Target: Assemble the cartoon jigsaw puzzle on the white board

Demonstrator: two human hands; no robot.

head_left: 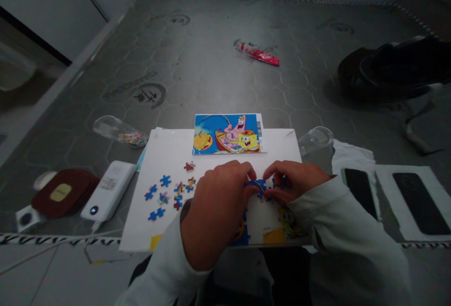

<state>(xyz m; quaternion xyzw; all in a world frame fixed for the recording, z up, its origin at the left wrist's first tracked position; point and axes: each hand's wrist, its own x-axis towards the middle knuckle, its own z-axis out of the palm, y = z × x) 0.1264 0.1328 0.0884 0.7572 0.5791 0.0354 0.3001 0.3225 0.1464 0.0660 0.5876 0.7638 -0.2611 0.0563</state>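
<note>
Blue puzzle pieces (261, 185), nearside of picture card (229, 134): left hand (221, 202), right hand (298, 180) pinched them; outlines were partly hidden.

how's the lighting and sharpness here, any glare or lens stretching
Head view: dim overall, soft sheen on the grey surface, black item at right mostly lost in darkness; head view: things near the edges look stretched; head view: puzzle pieces between left hand and right hand lack fine detail.

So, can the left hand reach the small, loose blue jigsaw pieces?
Probably yes: the loose blue pieces lie uncovered beside the left hand, though it is busy with other blue pieces.
</note>
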